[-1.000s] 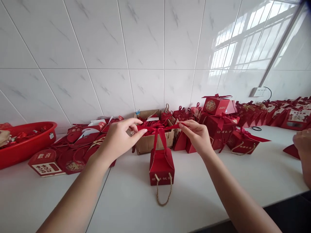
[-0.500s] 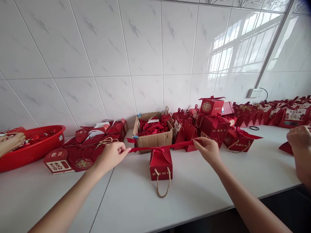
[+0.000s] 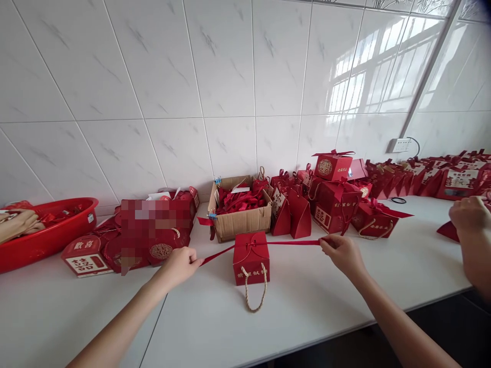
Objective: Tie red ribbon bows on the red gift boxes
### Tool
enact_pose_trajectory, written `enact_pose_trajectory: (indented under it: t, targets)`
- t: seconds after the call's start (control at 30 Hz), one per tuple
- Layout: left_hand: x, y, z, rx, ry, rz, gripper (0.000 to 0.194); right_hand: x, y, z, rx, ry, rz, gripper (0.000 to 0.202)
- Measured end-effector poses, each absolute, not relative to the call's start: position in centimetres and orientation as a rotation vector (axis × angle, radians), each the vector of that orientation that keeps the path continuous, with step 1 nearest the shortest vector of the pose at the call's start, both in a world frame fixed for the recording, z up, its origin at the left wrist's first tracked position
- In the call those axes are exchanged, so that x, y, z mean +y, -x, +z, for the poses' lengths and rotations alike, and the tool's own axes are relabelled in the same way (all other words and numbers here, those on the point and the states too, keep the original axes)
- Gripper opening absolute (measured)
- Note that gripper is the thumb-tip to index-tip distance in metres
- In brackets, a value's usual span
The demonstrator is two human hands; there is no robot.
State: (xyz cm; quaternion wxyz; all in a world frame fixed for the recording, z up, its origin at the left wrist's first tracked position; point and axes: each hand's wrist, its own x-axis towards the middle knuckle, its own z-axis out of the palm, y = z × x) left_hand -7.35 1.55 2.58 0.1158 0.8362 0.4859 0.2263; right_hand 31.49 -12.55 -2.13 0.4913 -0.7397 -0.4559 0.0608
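Both hands have dropped and spread since the earlier frames: a second ago they were raised close together above the box, working the ribbon at its top; half a second ago they held it out level at lid height; now it is drawn lower and wider. Left hand (image 3: pixel 179 265) sits low over the worktop (image 3: pixel 326 306), fingers closed on the left end of the red ribbon (image 3: pixel 295 242), which slopes down from the box to that hand. Right hand (image 3: pixel 342 254) is out to the right, fingers pinched on the other end, ribbon running nearly level from box to hand. Small red gift box (image 3: pixel 251 258) stands upright on the worktop between the two hands, flaps closed, ribbon knotted on its top, rope handle (image 3: pixel 254 291) hanging down its front onto the worktop. Box position on the worktop about unchanged. Behind it, an open cardboard carton (image 3: pixel 240 222) holding loose red ribbons; to its right, a cluster of finished red boxes (image 3: pixel 337 207), one stacked on top. Flat red box blanks (image 3: pixel 86 255) lie to the left, partly blurred out. Red plastic basin (image 3: pixel 49 232) at far left. Another person's hand (image 3: pixel 470 214) at the right edge, closed, roughly where it was.
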Motion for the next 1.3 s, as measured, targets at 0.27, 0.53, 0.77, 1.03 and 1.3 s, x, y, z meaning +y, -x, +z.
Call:
enact_pose_trajectory:
  t: [0.27, 0.53, 0.77, 1.03, 1.3]
  targets:
    - [0.5, 8.1, 2.4, 1.469, -2.487, 0.695, 0.03, -12.8, -32.0, -2.3, -1.219, 1.784, 0.076, 0.023]
    - [-0.5, 2.5, 2.8, 0.994, -2.297, 0.768, 0.054, -9.6, -25.7, 2.1, -1.678, 1.338, 0.068, 0.022]
    - [-1.2, -0.7, -0.3, 0.724, -1.719, 0.813, 0.058, -5.0, -22.8, 0.1, -1.8, 1.059, 0.312, 0.022]
    - [-2.8, -1.4, -1.2, 0.697, -1.427, 0.849, 0.061, -6.6, -23.2, -1.4, -1.719, 1.008, 0.649, 0.058]
    - [-3.2, -1.6, -1.2, 0.757, -1.478, 0.878, 0.062, -7.1, -22.4, -1.4, -1.646, 1.002, 0.656, 0.052]
